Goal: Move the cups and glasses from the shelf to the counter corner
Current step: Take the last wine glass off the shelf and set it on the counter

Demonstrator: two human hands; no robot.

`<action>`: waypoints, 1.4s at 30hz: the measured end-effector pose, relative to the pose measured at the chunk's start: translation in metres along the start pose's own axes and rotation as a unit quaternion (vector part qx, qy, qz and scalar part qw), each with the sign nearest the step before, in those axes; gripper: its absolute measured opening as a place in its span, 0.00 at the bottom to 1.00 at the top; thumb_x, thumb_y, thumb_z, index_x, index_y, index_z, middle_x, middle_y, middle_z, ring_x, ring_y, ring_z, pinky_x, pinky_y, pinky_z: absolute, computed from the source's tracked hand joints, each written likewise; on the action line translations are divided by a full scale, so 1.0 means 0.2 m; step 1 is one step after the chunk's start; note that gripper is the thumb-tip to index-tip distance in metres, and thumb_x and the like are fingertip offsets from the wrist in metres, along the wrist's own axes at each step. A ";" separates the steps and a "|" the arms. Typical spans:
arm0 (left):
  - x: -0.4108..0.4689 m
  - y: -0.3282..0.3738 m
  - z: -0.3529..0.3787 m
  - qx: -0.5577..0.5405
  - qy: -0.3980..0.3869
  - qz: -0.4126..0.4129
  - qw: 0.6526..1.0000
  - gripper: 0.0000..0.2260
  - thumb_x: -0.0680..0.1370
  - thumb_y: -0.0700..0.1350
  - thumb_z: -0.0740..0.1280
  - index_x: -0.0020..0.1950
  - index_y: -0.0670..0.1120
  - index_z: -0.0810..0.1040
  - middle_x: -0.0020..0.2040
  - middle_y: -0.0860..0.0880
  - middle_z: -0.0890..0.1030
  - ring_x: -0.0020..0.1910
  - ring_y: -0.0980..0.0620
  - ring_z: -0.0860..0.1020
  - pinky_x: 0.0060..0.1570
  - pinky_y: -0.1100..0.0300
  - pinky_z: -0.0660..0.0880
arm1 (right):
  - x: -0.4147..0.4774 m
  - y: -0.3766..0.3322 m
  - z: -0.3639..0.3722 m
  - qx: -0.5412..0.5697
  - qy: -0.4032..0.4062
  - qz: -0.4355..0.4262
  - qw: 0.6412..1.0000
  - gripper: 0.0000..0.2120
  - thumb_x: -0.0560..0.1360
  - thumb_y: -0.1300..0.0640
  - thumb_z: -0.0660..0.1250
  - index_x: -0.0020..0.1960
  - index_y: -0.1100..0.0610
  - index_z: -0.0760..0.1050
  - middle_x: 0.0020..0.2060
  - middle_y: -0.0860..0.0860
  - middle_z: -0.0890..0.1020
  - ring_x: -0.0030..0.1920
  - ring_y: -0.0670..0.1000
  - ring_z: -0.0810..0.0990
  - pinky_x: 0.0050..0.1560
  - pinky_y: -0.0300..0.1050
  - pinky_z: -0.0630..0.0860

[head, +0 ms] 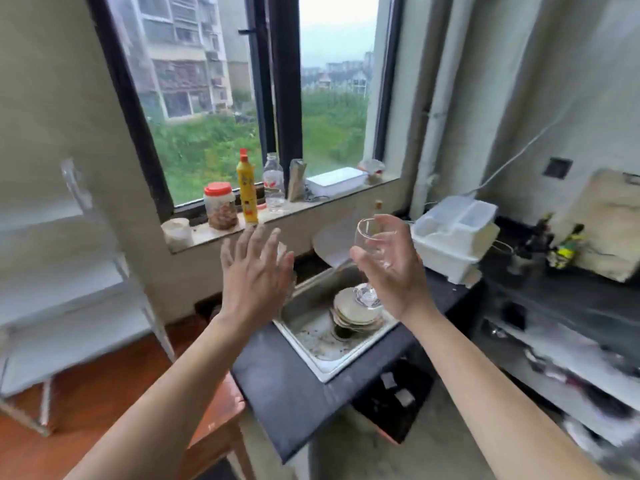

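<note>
My right hand [391, 268] grips a clear stemmed glass [370, 237] by its bowl, upright, in the air above the sink [311, 327]; the glass's foot shows below my palm. My left hand [254, 271] is held up beside it with fingers spread and nothing in it. The white shelf unit [69, 289] stands at the left, blurred; I see no cups on the shelves in view. The dark counter [284, 386] runs from the sink toward the right corner.
Stacked dirty plates [356, 313] lie in the sink. The window sill holds a red-lidded jar [220, 207], a yellow bottle [247, 188] and a clear bottle [273, 181]. A white plastic box [453, 237] sits on the counter at the right. A wooden stool [214, 420] stands below.
</note>
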State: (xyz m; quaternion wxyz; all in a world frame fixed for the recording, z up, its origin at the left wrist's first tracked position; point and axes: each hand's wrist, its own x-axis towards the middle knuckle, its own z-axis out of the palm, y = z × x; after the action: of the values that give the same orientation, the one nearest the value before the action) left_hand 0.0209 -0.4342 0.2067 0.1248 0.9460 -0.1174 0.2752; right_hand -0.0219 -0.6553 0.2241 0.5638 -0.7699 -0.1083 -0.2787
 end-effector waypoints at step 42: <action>0.26 5.63 1.95 -0.228 -0.204 0.564 0.767 0.34 0.81 0.66 0.44 0.82 0.48 0.50 0.82 0.43 0.49 0.80 0.42 0.48 0.76 0.41 0.51 | -0.54 1.51 -4.96 -0.292 0.526 0.211 0.771 0.24 0.68 0.40 0.73 0.59 0.25 0.66 0.54 0.32 0.79 0.51 0.39 0.83 0.46 0.26 0.72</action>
State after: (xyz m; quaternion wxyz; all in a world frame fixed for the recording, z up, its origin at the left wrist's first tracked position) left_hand -0.0726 -1.6202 0.1102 0.1321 0.6870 -0.7119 0.0614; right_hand -0.2694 -1.6624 0.1290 0.3253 -0.6342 0.4564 -0.5326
